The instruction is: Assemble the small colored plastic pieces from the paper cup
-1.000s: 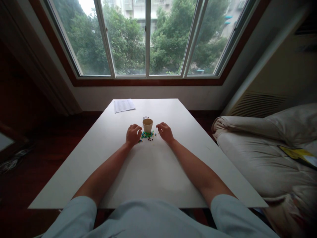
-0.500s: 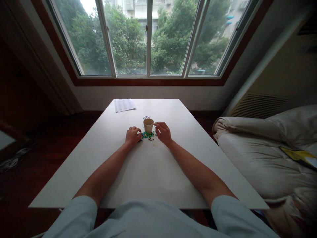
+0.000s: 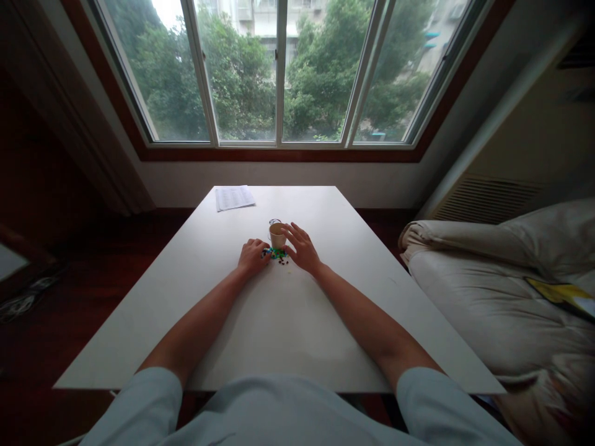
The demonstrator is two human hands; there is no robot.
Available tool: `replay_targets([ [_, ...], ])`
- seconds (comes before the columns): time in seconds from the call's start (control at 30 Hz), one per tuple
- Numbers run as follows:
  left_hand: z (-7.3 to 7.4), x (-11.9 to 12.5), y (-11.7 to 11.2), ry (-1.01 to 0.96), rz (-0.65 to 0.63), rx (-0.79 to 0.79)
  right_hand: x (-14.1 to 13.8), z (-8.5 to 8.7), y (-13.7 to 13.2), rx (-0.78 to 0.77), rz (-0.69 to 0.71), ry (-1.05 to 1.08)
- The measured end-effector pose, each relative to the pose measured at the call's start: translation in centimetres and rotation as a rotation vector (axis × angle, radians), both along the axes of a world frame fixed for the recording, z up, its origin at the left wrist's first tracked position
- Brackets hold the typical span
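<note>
A beige cup (image 3: 277,240) stands upright on the white table (image 3: 283,334). Small blue and green beads (image 3: 279,253) are heaped at its near side, with several dark ones (image 3: 283,262) lying closer to me. My left hand (image 3: 253,256) rests at the left edge of the heap, its fingers curled together at the beads; what lies between the fingertips is too small to make out. On the other side, my right hand (image 3: 303,249) is open, fingers spread in front of the cup's right rim and thumb low by the beads.
Behind the cup lies a thin dark loop (image 3: 274,221), perhaps a cord. Printed sheets (image 3: 235,197) are at the table's far left corner. A padded beige sofa (image 3: 465,291) flanks the table on the right, and a window (image 3: 279,80) is beyond it.
My right hand has moved left, and its fingers have spread and risen across the cup's rim. My left hand has shifted slightly right, onto the beads.
</note>
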State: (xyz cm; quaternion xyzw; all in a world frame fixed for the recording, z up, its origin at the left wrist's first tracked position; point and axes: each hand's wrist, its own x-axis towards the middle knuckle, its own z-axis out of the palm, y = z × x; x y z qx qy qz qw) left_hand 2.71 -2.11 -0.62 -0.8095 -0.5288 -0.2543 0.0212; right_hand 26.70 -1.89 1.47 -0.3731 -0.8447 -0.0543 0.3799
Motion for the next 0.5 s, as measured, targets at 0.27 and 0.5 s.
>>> replay_targets([
  [0.27,0.2,0.2,-0.4,0.029,-0.078,-0.032,1.5,-0.9,0.9,-0.018,-0.133,0.229],
  [0.5,0.4,0.4,-0.6,0.043,-0.101,-0.046,2.3,-2.7,2.4,-0.235,-0.181,0.083],
])
